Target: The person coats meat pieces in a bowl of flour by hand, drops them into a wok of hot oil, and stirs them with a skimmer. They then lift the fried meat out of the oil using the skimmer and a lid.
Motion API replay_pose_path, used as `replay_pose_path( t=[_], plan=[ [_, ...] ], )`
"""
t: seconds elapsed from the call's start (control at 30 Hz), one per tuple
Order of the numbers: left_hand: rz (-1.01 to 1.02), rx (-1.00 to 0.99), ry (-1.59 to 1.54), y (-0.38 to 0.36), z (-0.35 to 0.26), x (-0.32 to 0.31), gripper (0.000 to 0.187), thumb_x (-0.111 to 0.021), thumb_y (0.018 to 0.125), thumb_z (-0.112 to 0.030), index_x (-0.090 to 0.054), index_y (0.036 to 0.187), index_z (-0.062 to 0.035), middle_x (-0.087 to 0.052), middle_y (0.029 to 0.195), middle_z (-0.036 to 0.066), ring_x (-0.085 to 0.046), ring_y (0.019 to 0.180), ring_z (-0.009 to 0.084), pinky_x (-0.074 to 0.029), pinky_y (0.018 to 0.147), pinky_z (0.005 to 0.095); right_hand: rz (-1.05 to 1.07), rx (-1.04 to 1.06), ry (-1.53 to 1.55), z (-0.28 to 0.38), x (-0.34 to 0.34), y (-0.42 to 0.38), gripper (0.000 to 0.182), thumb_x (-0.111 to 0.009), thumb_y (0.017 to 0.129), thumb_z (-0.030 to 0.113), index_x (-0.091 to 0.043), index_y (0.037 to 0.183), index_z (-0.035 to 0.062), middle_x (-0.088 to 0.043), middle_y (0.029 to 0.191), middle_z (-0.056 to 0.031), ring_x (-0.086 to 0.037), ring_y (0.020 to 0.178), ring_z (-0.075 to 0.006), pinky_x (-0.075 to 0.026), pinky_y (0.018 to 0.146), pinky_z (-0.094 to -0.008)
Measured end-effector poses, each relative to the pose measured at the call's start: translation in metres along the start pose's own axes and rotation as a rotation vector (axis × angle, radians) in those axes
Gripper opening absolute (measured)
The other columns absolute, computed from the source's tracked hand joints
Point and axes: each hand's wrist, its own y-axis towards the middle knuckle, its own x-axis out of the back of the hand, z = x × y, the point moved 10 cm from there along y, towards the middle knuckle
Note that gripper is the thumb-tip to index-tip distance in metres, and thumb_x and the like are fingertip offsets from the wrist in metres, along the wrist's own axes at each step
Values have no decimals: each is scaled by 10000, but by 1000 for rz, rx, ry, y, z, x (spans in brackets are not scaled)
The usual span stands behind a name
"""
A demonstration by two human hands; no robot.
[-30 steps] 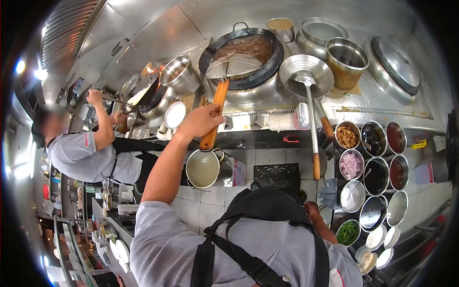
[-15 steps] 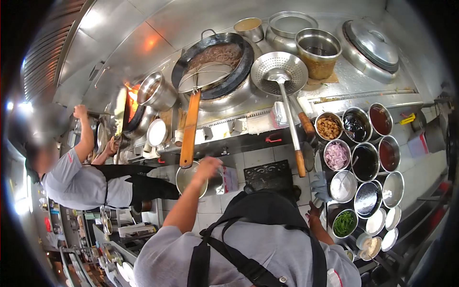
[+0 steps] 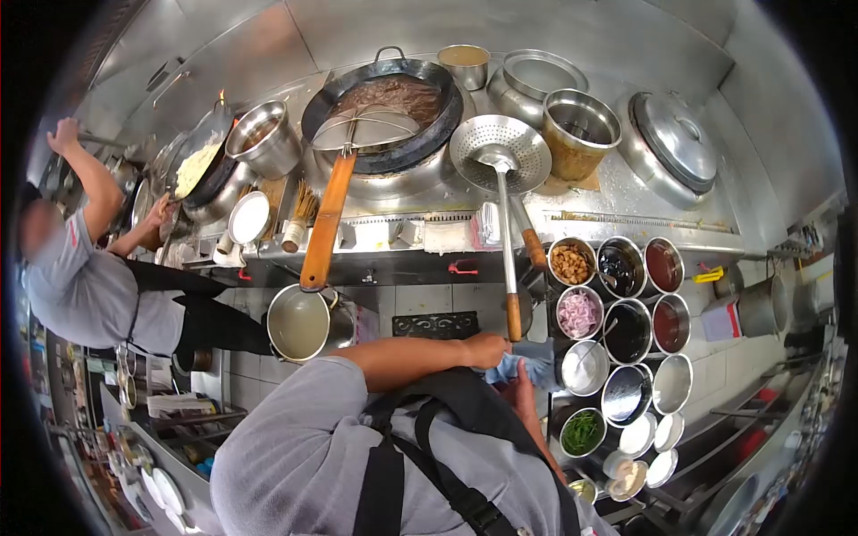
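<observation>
My left hand (image 3: 487,350) reaches across my body, its fingers closed on the left end of a blue-grey cloth (image 3: 534,360). Just below the cloth is my right hand (image 3: 525,397), its fingers raised and pressed against the cloth, partly hidden by it. Above my left hand hangs the wooden handle end of a ladle (image 3: 513,317), which rests in a perforated strainer (image 3: 527,147). Right of the cloth stand metal pots holding pink sliced onion (image 3: 579,314), white powder (image 3: 585,368) and chopped greens (image 3: 583,431).
A wok (image 3: 313,116) of brown food sits on the range, a mesh skimmer (image 3: 366,131) across it, its wooden handle (image 3: 327,223) overhanging the edge. A large pot (image 3: 298,323) stands below. At the left, a co-worker (image 3: 98,277) handles another wok (image 3: 214,183).
My left hand has swung right, from beside the large pot to the cloth. My right hand and the cloth have come closer to my body. The view has shifted, and the co-worker's wok is tilted differently.
</observation>
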Motion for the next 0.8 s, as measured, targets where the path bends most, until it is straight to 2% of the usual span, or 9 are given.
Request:
replay_pose_path(
  t=[0.2, 0.37, 0.43, 0.5, 0.53, 0.6, 0.73, 0.77, 0.8],
  plan=[
    [-125, 6, -34, -17, -9, -9, 173, -581, 803, -191, -606, 915, -61, -648, 835, 197, -621, 832, 404, -463, 735, 501, 238, -44, -51, -2, -1, 27, 352, -509, 937, 390, -525, 1172, 128, -582, 1108, -70, -573, 999, -220, -466, 856, -415],
    [-138, 86, -100, -42, 16, -24, 164, -609, 799, -215, -591, 868, -67, -647, 896, 169, -611, 886, 373, -462, 748, 472, -96, 1, -13, 4, 49, 46, 231, -474, 960, 277, -530, 1132, 133, -605, 1088, -48, -573, 1019, -234, -447, 849, -441],
    [-161, 115, -131, -60, 35, -24, 172, -614, 803, -226, -594, 870, -69, -646, 926, 159, -608, 910, 360, -462, 755, 460, -17, 46, -97, 0, 53, 53, 347, -534, 929, 331, -478, 1214, 140, -594, 1124, -53, -560, 1052, -252, -431, 882, -474],
    [-143, 127, -248, -90, 52, -34, 232, -637, 801, -263, -612, 914, -62, -639, 975, 152, -601, 941, 341, -466, 777, 436, -389, 55, -233, 5, 80, 36, 279, -520, 936, 312, -522, 1114, 97, -583, 1100, -73, -568, 976, -245, -430, 872, -469],
    [-205, 161, -283, -110, 66, -35, 232, -637, 801, -263, -612, 914, -62, -639, 975, 152, -601, 941, 341, -466, 777, 436, -384, 12, -412, 3, 88, 30, 298, -538, 925, 315, -526, 1120, 90, -572, 1046, -80, -572, 916, -250, -457, 828, -476],
    [-505, 152, -390, -166, 93, -25, 247, -642, 779, -289, -654, 891, -69, -664, 882, 129, -634, 861, 307, -486, 742, 413, -323, -51, -681, 17, 79, 24, 317, -555, 914, 317, -531, 1125, 82, -560, 992, -88, -576, 855, -254, -483, 783, -483],
    [-1066, 499, -634, -356, 169, -31, 291, -637, 828, -290, -611, 990, -51, -658, 891, 139, -636, 840, 292, -501, 745, 388, 156, -493, -1213, 61, -22, 44, 432, -576, 887, 316, -476, 1283, 173, -531, 1095, 14, -612, 706, -281, -513, 730, -514],
    [-1344, 559, -442, -422, 183, -38, 304, -638, 836, -289, -600, 1011, -44, -652, 908, 147, -630, 856, 291, -497, 764, 385, 218, -569, -1117, 41, -18, 50, 488, -572, 886, 358, -435, 1319, 178, -530, 1090, -42, -589, 838, -274, -501, 711, -575],
    [-1513, 708, -592, -498, 178, -48, 322, -645, 837, -298, -603, 1025, -39, -649, 932, 152, -629, 882, 287, -493, 784, 383, 265, -644, -1014, 50, 75, 133, 546, -568, 885, 401, -394, 1356, 183, -529, 1085, -98, -565, 970, -266, -489, 691, -637]
  ],
)
